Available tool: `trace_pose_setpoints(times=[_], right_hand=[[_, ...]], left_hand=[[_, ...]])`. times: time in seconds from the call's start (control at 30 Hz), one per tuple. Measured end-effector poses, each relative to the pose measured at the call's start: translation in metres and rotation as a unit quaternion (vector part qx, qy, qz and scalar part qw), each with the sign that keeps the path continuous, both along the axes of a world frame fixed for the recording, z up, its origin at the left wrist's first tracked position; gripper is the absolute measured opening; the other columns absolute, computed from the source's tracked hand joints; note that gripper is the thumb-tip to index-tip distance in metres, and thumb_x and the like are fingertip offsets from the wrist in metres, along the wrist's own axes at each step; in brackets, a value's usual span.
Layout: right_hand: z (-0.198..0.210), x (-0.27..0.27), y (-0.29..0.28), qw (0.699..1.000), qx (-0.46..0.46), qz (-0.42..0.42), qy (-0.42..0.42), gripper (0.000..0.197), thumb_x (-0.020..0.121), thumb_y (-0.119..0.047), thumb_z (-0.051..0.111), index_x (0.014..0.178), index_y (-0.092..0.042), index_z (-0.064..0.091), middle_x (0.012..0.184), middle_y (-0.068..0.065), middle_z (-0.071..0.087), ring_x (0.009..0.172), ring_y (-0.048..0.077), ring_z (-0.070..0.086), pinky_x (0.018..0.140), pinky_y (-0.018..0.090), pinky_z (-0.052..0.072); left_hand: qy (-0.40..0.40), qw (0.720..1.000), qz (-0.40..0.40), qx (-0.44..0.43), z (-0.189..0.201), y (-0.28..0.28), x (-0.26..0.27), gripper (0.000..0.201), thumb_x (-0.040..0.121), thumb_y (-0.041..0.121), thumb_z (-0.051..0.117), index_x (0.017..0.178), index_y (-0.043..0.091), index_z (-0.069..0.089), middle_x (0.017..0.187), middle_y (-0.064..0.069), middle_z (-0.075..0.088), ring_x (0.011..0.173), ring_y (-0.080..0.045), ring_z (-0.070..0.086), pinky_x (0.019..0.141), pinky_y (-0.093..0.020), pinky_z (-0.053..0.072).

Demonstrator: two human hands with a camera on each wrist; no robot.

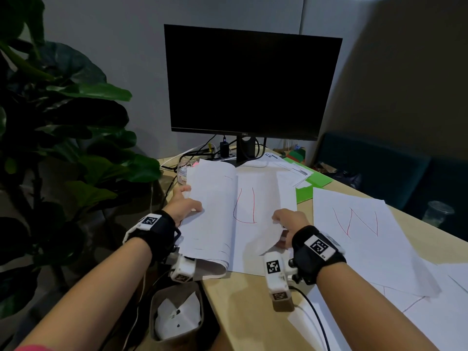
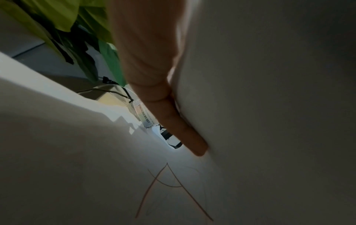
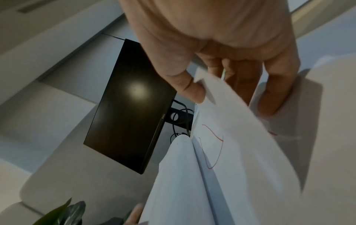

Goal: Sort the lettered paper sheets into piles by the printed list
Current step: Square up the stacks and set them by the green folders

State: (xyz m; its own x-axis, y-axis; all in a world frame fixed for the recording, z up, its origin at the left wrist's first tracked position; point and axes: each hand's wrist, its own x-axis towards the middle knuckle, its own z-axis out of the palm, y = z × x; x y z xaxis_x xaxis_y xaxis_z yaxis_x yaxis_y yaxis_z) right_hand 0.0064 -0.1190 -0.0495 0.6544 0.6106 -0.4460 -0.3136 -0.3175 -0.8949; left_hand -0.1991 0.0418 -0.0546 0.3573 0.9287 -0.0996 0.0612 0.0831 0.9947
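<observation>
While the sheet marked U (image 1: 255, 198) lies in the middle of the desk (image 1: 243, 300), the right hand (image 1: 288, 221) pinches its near right corner between thumb and fingers, and this corner is curled up from the surface. On the left side, the left hand (image 1: 183, 205) holds back a thick bundle of turned sheets (image 1: 210, 211), with the thumb on top and the fingers curled under the edge; the left wrist view shows a sheet with the letter A (image 2: 169, 191) below this bundle. Another sheet, marked W (image 1: 354, 221), lies flat to the right, apart from the U sheet, on top of more paper.

I judge that such paper is very light, thin and limp, so it will bend and sag when it is lifted by one corner, and it can crease or tear if pulled fast. A corner or a free edge is the best place to take it, because a flat sheet is hard to lift from the middle.

Behind the sheets stands a dark Dell monitor (image 1: 253, 82), with green folders (image 1: 314, 181) and printed papers (image 1: 291, 171) at the right.
</observation>
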Motion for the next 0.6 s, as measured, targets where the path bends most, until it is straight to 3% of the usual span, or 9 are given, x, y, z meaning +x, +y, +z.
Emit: trace_pose_setpoints(times=[0.1,0.17,0.23,0.3,0.37,0.43,0.5,0.53,0.6], right_hand=[[0.006,-0.008,-0.002,0.999,0.001,0.044,-0.029,0.005,0.082,0.002,0.054,0.078,-0.001,0.055,0.078,0.012,0.051,0.067,0.026,0.046,0.07,0.038,0.042],[0.01,-0.018,-0.003,0.994,0.023,0.094,-0.052,0.008,0.083,0.001,0.056,0.082,-0.007,0.056,0.08,0.011,0.051,0.069,0.024,0.047,0.069,0.037,0.041],[0.011,-0.027,0.0,0.984,0.038,0.149,-0.086,0.012,0.081,-0.002,0.059,0.081,-0.014,0.056,0.086,0.01,0.053,0.079,0.024,0.05,0.072,0.037,0.041],[0.012,-0.037,0.002,0.973,0.037,0.186,-0.128,0.014,0.079,-0.007,0.062,0.083,-0.019,0.055,0.091,0.006,0.055,0.083,0.022,0.051,0.072,0.036,0.042],[0.011,-0.046,0.006,0.968,0.042,0.188,-0.162,0.016,0.078,-0.009,0.064,0.086,-0.019,0.056,0.095,0.006,0.054,0.078,0.02,0.051,0.068,0.032,0.042],[0.01,-0.052,0.008,0.963,0.044,0.182,-0.193,0.019,0.075,-0.012,0.066,0.088,-0.021,0.057,0.109,0.008,0.051,0.075,0.017,0.052,0.063,0.026,0.041],[0.011,-0.058,0.008,0.954,0.04,0.193,-0.226,0.023,0.075,-0.015,0.069,0.095,-0.02,0.058,0.122,0.007,0.043,0.077,0.013,0.055,0.059,0.023,0.041],[0.01,-0.06,0.008,0.946,0.03,0.209,-0.247,0.027,0.075,-0.017,0.07,0.099,-0.019,0.059,0.123,0.006,0.04,0.082,0.012,0.055,0.063,0.024,0.043],[0.008,-0.063,0.008,0.921,-0.003,0.254,-0.296,0.035,0.073,-0.025,0.071,0.105,-0.022,0.057,0.122,0.004,0.037,0.105,0.018,0.051,0.085,0.032,0.048]], left_hand=[[0.005,0.998,-0.043,0.049,0.008,-0.008,0.001,0.079,0.079,-0.021,0.051,0.142,0.022,0.03,0.126,-0.001,0.043,0.095,-0.029,0.055,0.073,-0.032,0.05],[0.052,0.992,-0.085,0.075,0.009,-0.01,0.005,0.059,0.081,-0.019,0.046,0.129,0.015,0.052,0.128,-0.005,0.051,0.092,-0.022,0.056,0.073,-0.026,0.048],[0.086,0.99,-0.081,0.083,0.009,-0.014,0.012,0.04,0.082,-0.015,0.043,0.098,0.009,0.071,0.115,-0.01,0.065,0.096,-0.018,0.056,0.076,-0.021,0.045],[0.086,0.991,-0.05,0.085,0.008,-0.019,0.019,0.037,0.081,-0.009,0.043,0.081,0.01,0.075,0.103,-0.008,0.071,0.096,-0.017,0.057,0.077,-0.021,0.043],[0.088,0.993,-0.028,0.075,0.008,-0.022,0.026,0.032,0.08,0.0,0.047,0.078,0.011,0.077,0.101,-0.005,0.072,0.096,-0.018,0.059,0.077,-0.023,0.042],[0.085,0.995,-0.021,0.041,0.012,-0.027,0.032,0.028,0.083,0.017,0.052,0.078,0.009,0.078,0.097,-0.006,0.073,0.09,-0.02,0.06,0.072,-0.026,0.043],[0.084,0.996,-0.02,0.012,0.014,-0.029,0.038,0.04,0.085,0.039,0.054,0.077,0.007,0.078,0.092,-0.004,0.073,0.086,-0.021,0.059,0.072,-0.028,0.041],[0.088,0.996,-0.017,0.012,0.014,-0.029,0.041,0.046,0.083,0.048,0.057,0.077,0.007,0.078,0.091,-0.002,0.072,0.086,-0.019,0.058,0.074,-0.03,0.04],[0.105,0.994,-0.006,0.034,0.013,-0.029,0.046,0.05,0.077,0.055,0.067,0.077,0.005,0.075,0.088,-0.002,0.069,0.084,-0.017,0.059,0.08,-0.033,0.043]])
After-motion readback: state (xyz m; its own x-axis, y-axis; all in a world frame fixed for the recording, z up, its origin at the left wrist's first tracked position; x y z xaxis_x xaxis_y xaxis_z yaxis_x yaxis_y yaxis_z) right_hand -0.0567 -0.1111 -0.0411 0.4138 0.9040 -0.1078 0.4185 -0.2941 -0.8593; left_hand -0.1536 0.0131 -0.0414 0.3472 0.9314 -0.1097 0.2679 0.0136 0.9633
